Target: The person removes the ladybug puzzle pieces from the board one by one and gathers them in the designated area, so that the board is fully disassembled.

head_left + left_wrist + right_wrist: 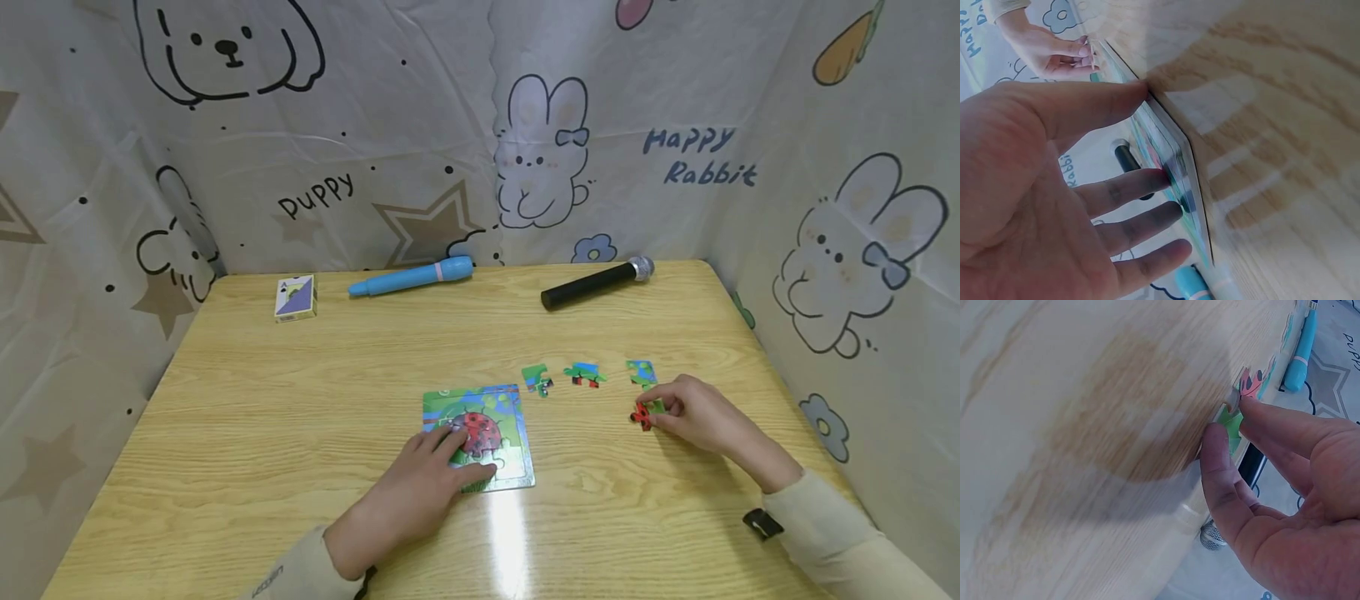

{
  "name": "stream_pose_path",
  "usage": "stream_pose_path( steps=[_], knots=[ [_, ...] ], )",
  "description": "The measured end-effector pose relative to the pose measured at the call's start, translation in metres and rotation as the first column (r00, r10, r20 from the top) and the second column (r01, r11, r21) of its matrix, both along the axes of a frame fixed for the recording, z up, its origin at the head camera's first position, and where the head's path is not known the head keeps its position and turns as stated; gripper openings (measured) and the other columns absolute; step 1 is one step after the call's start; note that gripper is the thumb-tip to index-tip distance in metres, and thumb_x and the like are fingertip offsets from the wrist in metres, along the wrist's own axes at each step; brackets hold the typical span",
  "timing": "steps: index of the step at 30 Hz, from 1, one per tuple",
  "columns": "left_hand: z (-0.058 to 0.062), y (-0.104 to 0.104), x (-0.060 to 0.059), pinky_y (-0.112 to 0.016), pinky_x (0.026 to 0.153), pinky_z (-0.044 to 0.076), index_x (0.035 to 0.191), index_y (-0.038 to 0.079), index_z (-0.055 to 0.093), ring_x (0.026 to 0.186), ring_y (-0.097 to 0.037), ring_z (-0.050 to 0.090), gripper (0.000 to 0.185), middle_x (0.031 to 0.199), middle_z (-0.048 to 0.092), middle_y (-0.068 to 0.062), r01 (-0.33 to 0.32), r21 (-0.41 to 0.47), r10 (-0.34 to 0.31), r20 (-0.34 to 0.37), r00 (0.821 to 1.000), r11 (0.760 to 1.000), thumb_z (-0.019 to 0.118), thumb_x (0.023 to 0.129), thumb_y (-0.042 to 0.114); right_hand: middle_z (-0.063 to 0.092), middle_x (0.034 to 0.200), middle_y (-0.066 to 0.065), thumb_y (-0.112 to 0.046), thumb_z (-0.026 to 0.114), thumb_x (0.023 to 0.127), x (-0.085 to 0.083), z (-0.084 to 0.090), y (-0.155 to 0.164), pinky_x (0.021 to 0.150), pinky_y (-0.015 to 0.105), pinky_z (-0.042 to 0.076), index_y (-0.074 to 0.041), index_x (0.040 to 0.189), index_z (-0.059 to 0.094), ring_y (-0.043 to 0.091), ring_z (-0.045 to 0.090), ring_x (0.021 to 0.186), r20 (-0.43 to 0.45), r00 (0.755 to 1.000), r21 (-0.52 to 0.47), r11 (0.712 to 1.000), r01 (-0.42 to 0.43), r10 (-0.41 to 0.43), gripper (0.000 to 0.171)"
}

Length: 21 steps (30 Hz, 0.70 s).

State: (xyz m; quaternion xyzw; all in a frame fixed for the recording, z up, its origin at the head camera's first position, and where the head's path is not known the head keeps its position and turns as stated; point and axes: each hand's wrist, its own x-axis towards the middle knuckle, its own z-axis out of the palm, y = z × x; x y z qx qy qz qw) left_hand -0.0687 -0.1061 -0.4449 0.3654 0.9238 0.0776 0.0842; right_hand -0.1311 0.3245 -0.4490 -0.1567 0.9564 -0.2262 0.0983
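A square ladybug puzzle board [510, 417] lies flat on the wooden table [300, 433], near its front middle. My left hand [468, 454] rests on the board with straight fingers [1141, 184] pressing its picture and the thumb at the near edge [1172, 156]. To the right, my right hand [660, 412] pinches a red and green puzzle piece [642, 414] between thumb and forefinger, low on the table top; the right wrist view shows the same piece [1233, 422]. Three loose pieces [537, 379], [585, 375], [640, 371] lie in a row behind it.
At the table's back edge lie a blue pen [412, 277], a black microphone [597, 283] and a small card box [295, 297]. A cartoon-printed cloth [420, 125] walls in the back and both sides.
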Motion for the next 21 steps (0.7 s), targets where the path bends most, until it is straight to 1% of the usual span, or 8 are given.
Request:
stream_pose_path(
  steps=[3,5,8,10,13,16,19,21],
  knots=[
    [0.000,-0.002,0.000,-0.065,0.113,0.043,0.144,0.042,0.062,0.145,-0.045,0.046,0.046,0.156,0.051,-0.017,-0.010,0.012,0.010,0.033,0.999,1.000,0.055,0.108,0.015,0.058,0.078,-0.002,-0.006,0.080,0.090,0.000,-0.001,0.000,0.059,0.023,0.040,-0.008,0.116,0.080,0.007,0.048,0.067,0.003,1.000,-0.011,1.000,0.010,-0.010,0.026],
    [0.000,-0.003,0.000,-0.066,0.113,0.043,0.145,0.042,0.062,0.145,-0.045,0.045,0.047,0.157,0.049,-0.018,-0.009,0.015,0.008,0.042,0.999,1.000,0.054,0.108,0.014,0.061,0.082,-0.001,-0.006,0.080,0.090,0.001,-0.001,0.000,0.060,0.023,0.041,-0.009,0.114,0.081,0.008,0.048,0.069,0.005,1.000,-0.021,1.000,0.022,-0.022,0.024],
    [0.000,-0.004,0.000,-0.066,0.112,0.044,0.145,0.042,0.062,0.144,-0.045,0.045,0.048,0.155,0.050,-0.018,0.004,0.020,-0.005,0.026,1.000,1.000,0.055,0.107,0.013,0.063,0.086,0.001,-0.006,0.081,0.088,0.002,-0.002,-0.001,0.062,0.024,0.041,-0.010,0.111,0.082,0.010,0.048,0.072,0.005,0.999,-0.032,0.999,0.039,-0.039,0.023],
    [-0.001,-0.004,0.000,-0.065,0.111,0.045,0.145,0.042,0.062,0.142,-0.043,0.047,0.048,0.153,0.051,-0.018,0.015,0.024,-0.016,0.004,1.000,1.000,0.055,0.107,0.013,0.063,0.087,0.002,-0.006,0.082,0.088,0.003,-0.002,-0.001,0.062,0.024,0.040,-0.010,0.110,0.082,0.011,0.047,0.073,-0.005,0.999,-0.025,0.999,0.039,-0.039,0.023],
    [-0.001,-0.004,0.001,-0.063,0.111,0.046,0.145,0.041,0.062,0.140,-0.041,0.049,0.048,0.150,0.053,-0.018,0.027,0.026,-0.027,-0.019,0.999,0.999,0.056,0.107,0.014,0.063,0.085,0.002,-0.008,0.084,0.086,0.003,-0.001,-0.002,0.064,0.024,0.041,-0.009,0.110,0.080,0.011,0.047,0.073,-0.042,0.999,-0.003,1.000,0.031,-0.031,0.024],
    [-0.003,-0.005,0.002,-0.063,0.112,0.045,0.147,0.041,0.060,0.139,-0.040,0.049,0.047,0.150,0.052,-0.018,0.032,0.027,-0.031,-0.023,0.999,0.999,0.056,0.107,0.015,0.063,0.083,-0.001,-0.012,0.085,0.086,0.003,0.000,-0.007,0.064,0.025,0.043,-0.007,0.111,0.079,0.009,0.048,0.071,-0.091,0.995,0.008,0.999,0.035,-0.035,0.025],
    [-0.004,-0.006,0.002,-0.064,0.114,0.043,0.149,0.041,0.058,0.140,-0.040,0.048,0.047,0.151,0.051,-0.018,0.032,0.028,-0.031,-0.017,0.999,0.999,0.056,0.108,0.018,0.064,0.081,-0.002,-0.014,0.083,0.089,0.001,0.004,-0.016,0.063,0.025,0.045,-0.005,0.110,0.078,0.007,0.051,0.069,-0.122,0.992,-0.019,0.999,0.042,-0.044,0.024],
    [-0.006,-0.007,0.003,-0.065,0.115,0.042,0.150,0.040,0.056,0.141,-0.039,0.048,0.047,0.151,0.051,-0.017,0.029,0.036,-0.028,-0.015,0.999,0.999,0.057,0.108,0.020,0.066,0.082,-0.002,-0.015,0.081,0.091,-0.002,0.005,-0.024,0.063,0.025,0.048,-0.004,0.110,0.078,0.006,0.055,0.069,-0.126,0.991,-0.047,0.998,0.037,-0.043,0.023]
  ],
)
